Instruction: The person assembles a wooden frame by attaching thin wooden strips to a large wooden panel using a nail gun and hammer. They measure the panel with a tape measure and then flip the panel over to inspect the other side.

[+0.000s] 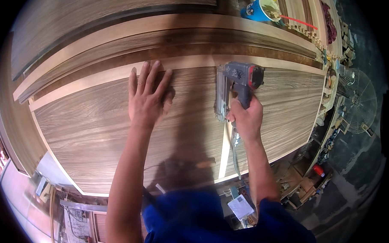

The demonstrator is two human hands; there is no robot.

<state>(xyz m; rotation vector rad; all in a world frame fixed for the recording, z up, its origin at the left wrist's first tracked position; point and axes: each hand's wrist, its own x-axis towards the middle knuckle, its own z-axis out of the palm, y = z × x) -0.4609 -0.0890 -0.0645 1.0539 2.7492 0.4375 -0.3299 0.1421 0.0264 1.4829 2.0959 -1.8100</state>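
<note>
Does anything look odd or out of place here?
The blue cup looks odd beside the wood strips, a red stick poking out. It seems tilted, but the bent view may cause that. I see no clear spill or damage on the panel or nail gun.

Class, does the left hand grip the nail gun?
No, the right hand grips the nail gun; the left hand lies open over the panel.

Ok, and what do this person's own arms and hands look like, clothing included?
Both the left hand and right hand are bare: no gloves, and no rings or watch visible. The forearms are uncovered. A short, deep blue sleeve shows on the right arm; the left sleeve isn't visible.
</note>
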